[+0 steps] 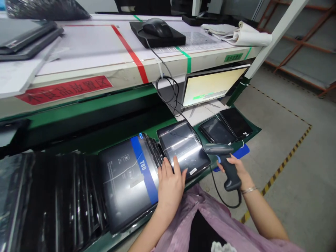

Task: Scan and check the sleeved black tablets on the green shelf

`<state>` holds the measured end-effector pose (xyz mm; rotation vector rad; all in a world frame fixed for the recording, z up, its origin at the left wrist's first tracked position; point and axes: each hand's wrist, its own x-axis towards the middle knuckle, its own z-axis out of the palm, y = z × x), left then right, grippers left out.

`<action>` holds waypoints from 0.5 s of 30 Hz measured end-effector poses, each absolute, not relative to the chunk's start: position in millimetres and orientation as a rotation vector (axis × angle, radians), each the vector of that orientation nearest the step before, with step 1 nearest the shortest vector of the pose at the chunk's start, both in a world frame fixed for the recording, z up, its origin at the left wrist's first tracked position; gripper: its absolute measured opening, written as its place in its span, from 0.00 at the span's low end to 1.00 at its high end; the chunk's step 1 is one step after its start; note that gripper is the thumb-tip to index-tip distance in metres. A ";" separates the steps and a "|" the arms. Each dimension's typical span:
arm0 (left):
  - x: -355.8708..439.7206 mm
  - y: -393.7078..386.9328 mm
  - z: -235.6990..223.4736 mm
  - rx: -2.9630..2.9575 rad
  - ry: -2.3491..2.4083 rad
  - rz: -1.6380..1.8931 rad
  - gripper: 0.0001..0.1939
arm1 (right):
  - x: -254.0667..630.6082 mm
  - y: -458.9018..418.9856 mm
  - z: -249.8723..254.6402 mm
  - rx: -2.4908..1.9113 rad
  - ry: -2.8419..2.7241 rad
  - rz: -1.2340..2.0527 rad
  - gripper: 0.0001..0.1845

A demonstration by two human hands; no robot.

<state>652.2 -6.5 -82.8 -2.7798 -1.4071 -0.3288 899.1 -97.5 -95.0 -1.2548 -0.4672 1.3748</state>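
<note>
My left hand (171,182) lies with fingers spread over the near left edge of a wrapped black tablet (181,143), which has a small white label (193,171) at its near corner. A barcode scanner (229,168) is gripped by its handle in my right hand (240,172), its head just right of that tablet. Left of my left hand, a larger tablet (123,189) in clear film leans on the row, with a blue band (144,168) marked T80. Beyond the scanner lie more dark tablets (217,129), some with small white labels.
Upright wrapped tablets (60,196) line the green bench at left. A monitor (215,85) stands behind on a white surface. The raised shelf (86,45) carries a mouse (157,27) on a black block. The scanner's cable (223,201) hangs in a loop near my lap.
</note>
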 end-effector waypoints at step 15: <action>698.4 28.4 -79.2 -1.464 -3.540 -2.088 0.29 | 942.0 -71.5 -122.7 -0.918 -0.548 1.766 0.30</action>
